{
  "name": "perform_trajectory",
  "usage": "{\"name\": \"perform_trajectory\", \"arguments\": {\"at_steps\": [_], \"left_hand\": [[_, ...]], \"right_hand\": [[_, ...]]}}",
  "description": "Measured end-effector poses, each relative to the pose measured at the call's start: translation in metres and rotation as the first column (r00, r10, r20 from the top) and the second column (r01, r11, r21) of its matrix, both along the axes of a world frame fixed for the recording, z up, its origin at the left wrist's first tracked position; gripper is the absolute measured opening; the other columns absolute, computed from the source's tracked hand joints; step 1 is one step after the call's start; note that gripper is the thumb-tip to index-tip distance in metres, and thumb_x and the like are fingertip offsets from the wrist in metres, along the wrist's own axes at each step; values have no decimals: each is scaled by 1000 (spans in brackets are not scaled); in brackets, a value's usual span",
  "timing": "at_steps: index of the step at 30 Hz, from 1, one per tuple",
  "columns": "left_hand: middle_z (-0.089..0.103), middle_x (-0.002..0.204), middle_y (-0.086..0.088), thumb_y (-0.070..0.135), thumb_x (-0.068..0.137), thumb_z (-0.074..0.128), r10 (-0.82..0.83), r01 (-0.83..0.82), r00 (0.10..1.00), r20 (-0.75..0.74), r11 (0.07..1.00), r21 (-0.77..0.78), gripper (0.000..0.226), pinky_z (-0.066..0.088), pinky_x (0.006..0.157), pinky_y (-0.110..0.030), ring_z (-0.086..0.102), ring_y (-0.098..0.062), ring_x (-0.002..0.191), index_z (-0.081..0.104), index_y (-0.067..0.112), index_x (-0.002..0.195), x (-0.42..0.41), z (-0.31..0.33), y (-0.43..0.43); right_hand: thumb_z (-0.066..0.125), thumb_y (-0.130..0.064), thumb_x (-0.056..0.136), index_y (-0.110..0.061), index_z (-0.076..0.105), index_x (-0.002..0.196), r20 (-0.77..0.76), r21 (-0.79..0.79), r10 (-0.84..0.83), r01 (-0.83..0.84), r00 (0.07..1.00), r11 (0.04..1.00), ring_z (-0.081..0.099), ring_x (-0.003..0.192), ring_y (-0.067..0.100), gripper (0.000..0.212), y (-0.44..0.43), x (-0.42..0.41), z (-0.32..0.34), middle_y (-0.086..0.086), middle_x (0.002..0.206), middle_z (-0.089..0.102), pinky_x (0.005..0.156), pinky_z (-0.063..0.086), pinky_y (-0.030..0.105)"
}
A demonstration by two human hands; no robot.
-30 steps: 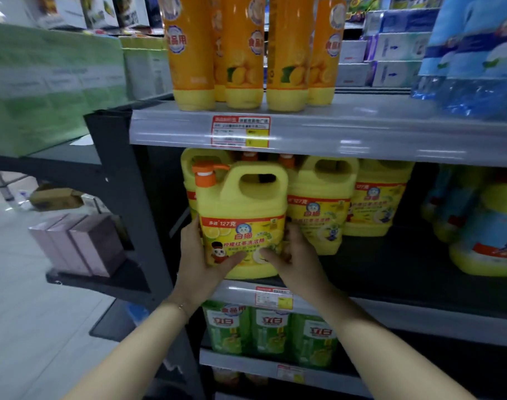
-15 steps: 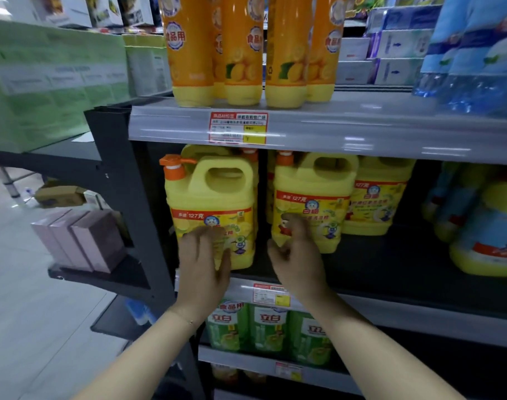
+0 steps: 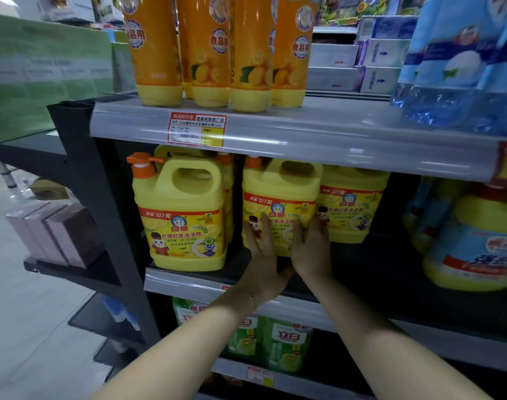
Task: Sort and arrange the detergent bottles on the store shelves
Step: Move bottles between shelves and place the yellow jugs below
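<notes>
1. Task thing: the middle jug point(image 3: 278, 197), yellow detergent with a handle and orange pump. It stands upright on the middle shelf point(image 3: 189, 280), set back from the front lip.
2. Left hand point(image 3: 261, 255): fingers wide and straight, lying flat on the jug's lower front label. Pressing, not gripping.
3. Right hand point(image 3: 311, 252): at the jug's lower right corner, thumb on the front, other fingers running up the right side. I cannot tell whether they curl round it or just press.
4. Why held so, my guess: hands low on both sides steer a heavy jug by its base, sliding or squaring it so the label faces out. Low contact keeps it from tipping.
5. Left jug point(image 3: 183, 215): same product, upright at the front lip, label out. It looks already placed and sets the line to match.
6. Right jug point(image 3: 353, 209): stands further back, just beside the middle jug, and the right fingers sit in that narrow gap. A pinch risk if the middle jug is pushed right.
7. Room: a clear dark gap between the left and middle jugs, and open shelf in front of the middle jug. Pulling forward looks free.
8. Overhead: the upper shelf point(image 3: 304, 134) edge is close above the handles and pumps, so lifting room is small. Sliding is safer.
9. Far right: the blue-labelled jugs point(image 3: 471, 255) are well apart and not in the way.
10. The orange bottles point(image 3: 209, 53) above and the green bottles point(image 3: 287, 345) below are untouched.
</notes>
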State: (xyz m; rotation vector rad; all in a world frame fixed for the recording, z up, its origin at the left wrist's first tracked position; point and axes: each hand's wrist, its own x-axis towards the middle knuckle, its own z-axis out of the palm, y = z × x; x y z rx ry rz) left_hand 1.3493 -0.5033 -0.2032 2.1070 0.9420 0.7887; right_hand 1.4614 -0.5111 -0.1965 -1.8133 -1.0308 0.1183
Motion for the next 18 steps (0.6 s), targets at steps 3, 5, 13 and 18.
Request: {"name": "perform_trajectory", "arguments": {"at_steps": [3, 5, 13, 18], "left_hand": [[-43, 147, -8, 21, 92, 60, 38, -39, 999, -24, 999, -38, 106, 15, 95, -9, -5, 0, 127, -34, 32, 138, -9, 3, 7], [-35, 153, -8, 22, 92, 60, 60, -60, 998, -36, 998, -1, 101, 12, 100, -12, -11, -8, 140, -26, 29, 145, -16, 4, 10], [48, 100, 2, 7, 71, 52, 89, -66, 995, -48, 933, 355, 28, 51, 62, -43, 55, -23, 85, 57, 9, 99, -94, -15, 17], [44, 106, 7, 11, 80, 57, 316, -331, 943, 102, 862, 384, 31, 47, 64, -32, 55, -18, 85, 50, 17, 109, -151, -27, 24]], "right_hand": [[43, -29, 99, 0, 42, 132, 52, -11, 97, -96, 994, 995, 57, 104, 30, 43, 3, -4, 1, 21, 124, 52, 72, 34, 20], [48, -27, 97, -4, 39, 136, 35, -30, 114, -113, 993, 993, 56, 107, 30, 46, 3, -6, 4, 18, 131, 48, 74, 36, 22], [63, -27, 79, -18, 33, 134, 207, -118, 554, -541, 807, 833, 58, 105, 30, 63, 1, -81, -2, 8, 132, 45, 76, 52, 43], [88, -47, 50, -15, 32, 125, -80, -69, 510, -515, 857, 855, 55, 110, 22, 99, 34, -113, 9, 5, 123, 51, 84, 51, 42]]}}
